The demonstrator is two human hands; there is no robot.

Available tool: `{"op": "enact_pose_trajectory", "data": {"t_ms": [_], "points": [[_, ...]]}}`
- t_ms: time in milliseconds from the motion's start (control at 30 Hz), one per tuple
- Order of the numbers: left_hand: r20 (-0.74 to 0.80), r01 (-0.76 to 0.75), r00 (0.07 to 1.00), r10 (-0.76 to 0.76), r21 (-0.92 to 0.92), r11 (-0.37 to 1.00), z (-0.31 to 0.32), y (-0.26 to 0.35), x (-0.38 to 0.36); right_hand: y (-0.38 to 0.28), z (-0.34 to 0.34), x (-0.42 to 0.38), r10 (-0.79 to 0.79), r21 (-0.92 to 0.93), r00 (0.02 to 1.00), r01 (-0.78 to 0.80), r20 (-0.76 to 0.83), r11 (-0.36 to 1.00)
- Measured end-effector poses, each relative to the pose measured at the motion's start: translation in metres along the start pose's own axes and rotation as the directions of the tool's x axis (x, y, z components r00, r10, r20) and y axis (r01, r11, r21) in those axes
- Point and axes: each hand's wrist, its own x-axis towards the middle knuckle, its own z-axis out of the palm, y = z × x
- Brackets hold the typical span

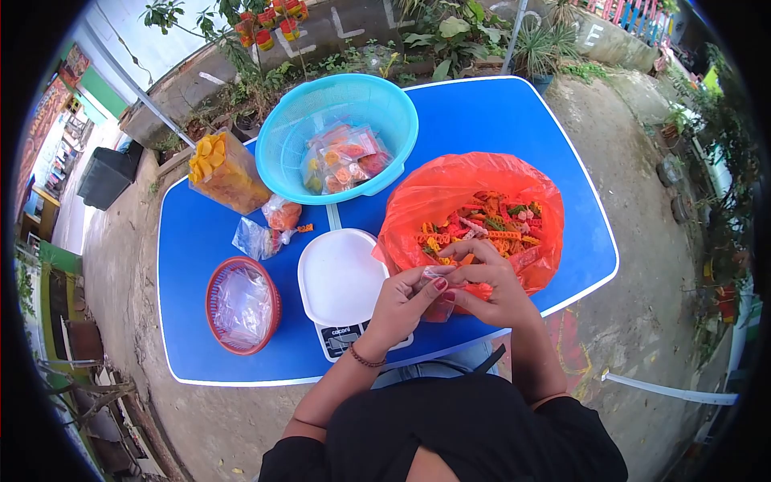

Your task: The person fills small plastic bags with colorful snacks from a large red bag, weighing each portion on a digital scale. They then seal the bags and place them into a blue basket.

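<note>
Both hands meet over the near edge of a red plastic bag [470, 173], which lies open and holds colourful crinkled snack pieces [490, 225]. My left hand [405, 301] is closed on a small clear plastic bag [440, 309] with something reddish in it. My right hand [490, 281] pinches the top of the same small bag, its fingers bent. Left of my hands a white tray [341, 269] rests on a kitchen scale [341, 341]. A small red basket [279, 309] of clear plastic bags [243, 305] stands further left.
On the blue table [482, 112], a turquoise basket [273, 132] holds filled packets [345, 157]. Beside it are a clear container of yellow chips [229, 173] and small plastic bags [259, 237]. A metal pole [144, 88] rises behind the table's left side.
</note>
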Motion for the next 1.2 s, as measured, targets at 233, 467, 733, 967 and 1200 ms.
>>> {"op": "enact_pose_trajectory", "data": {"t_ms": [233, 467, 733, 967, 1200], "points": [[0.011, -0.035, 0.999, 0.034, 0.022, 0.999, -0.006, -0.006, 0.002, -0.006, -0.001, 0.007, 0.051, 0.014, 0.995, -0.050, -0.080, 0.999], [-0.057, 0.031, 0.998, -0.032, -0.006, 0.999, -0.008, -0.005, -0.002, -0.003, -0.001, 0.004, 0.018, 0.054, 0.999, -0.016, -0.044, 0.998], [-0.135, -0.129, 0.983, 0.123, -0.036, 0.991, -0.009, -0.013, -0.001, -0.001, 0.004, -0.005, 0.283, 0.264, 0.958, -0.261, -0.050, 0.929], [-0.195, -0.269, 0.939, 0.283, 0.096, 0.958, -0.011, -0.004, -0.011, -0.006, 0.026, -0.002, 0.243, 0.348, 0.951, -0.167, -0.189, 0.923], [-0.202, -0.410, 0.868, 0.454, 0.225, 0.884, -0.028, 0.000, -0.025, -0.020, 0.040, 0.016, 0.047, 0.126, 0.968, -0.016, -0.248, 0.992]]}}
